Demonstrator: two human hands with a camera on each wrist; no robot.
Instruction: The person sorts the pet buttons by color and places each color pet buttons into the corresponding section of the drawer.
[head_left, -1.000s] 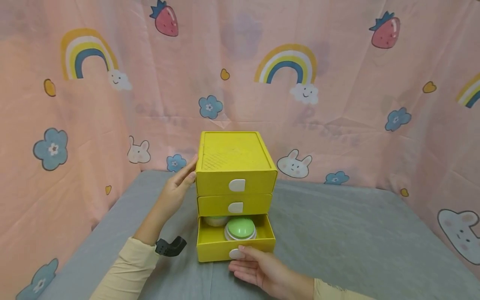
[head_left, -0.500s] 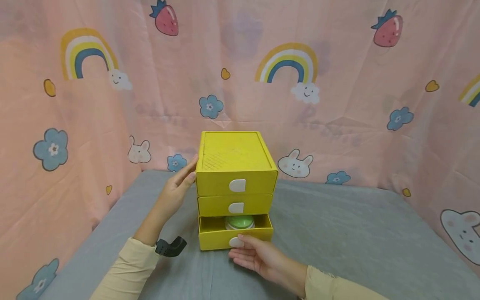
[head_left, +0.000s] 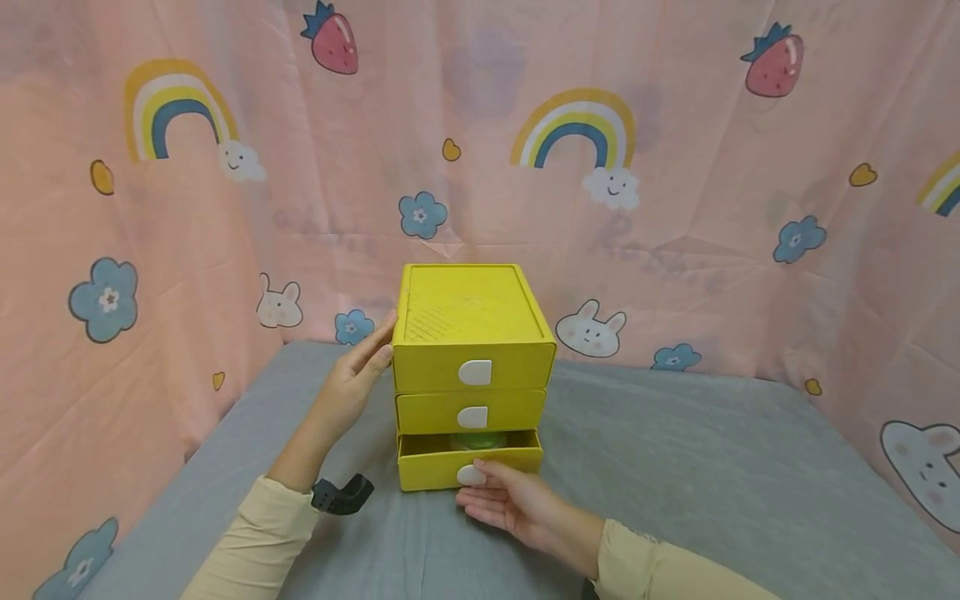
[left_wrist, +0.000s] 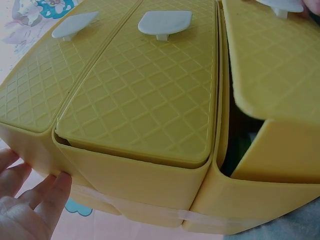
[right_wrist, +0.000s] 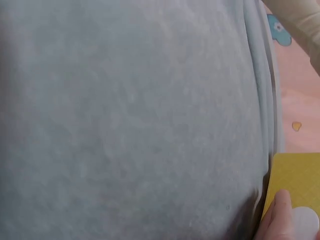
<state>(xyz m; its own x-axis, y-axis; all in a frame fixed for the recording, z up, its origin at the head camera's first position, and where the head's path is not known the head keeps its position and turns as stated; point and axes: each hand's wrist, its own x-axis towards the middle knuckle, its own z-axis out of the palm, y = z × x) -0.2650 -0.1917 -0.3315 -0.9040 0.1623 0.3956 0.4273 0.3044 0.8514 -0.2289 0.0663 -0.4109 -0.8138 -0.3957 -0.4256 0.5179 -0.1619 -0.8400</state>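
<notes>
A yellow cabinet (head_left: 472, 304) with three stacked drawers stands on the grey cloth. Its bottom drawer (head_left: 427, 473) is pulled partway out, while the upper two are closed. A green, dome-topped object (head_left: 478, 440) shows inside, mostly hidden by the drawer front. My left hand (head_left: 351, 379) rests its fingers on the cabinet's left side near the top; the left wrist view shows the fingertips (left_wrist: 61, 182) against the yellow wall. With its thumb at the white handle (head_left: 470, 475), my right hand (head_left: 521, 504) touches the bottom drawer; its other fingers lie extended below.
Grey cloth (head_left: 675, 492) covers the table around the cabinet. Behind and at the sides hangs a pink printed curtain (head_left: 480, 75). A black strap (head_left: 343, 493) sits at my left wrist.
The bottom drawer has slid inward, away from me, with my right hand following it. Less of the green object shows now. My left hand has stayed in place.
</notes>
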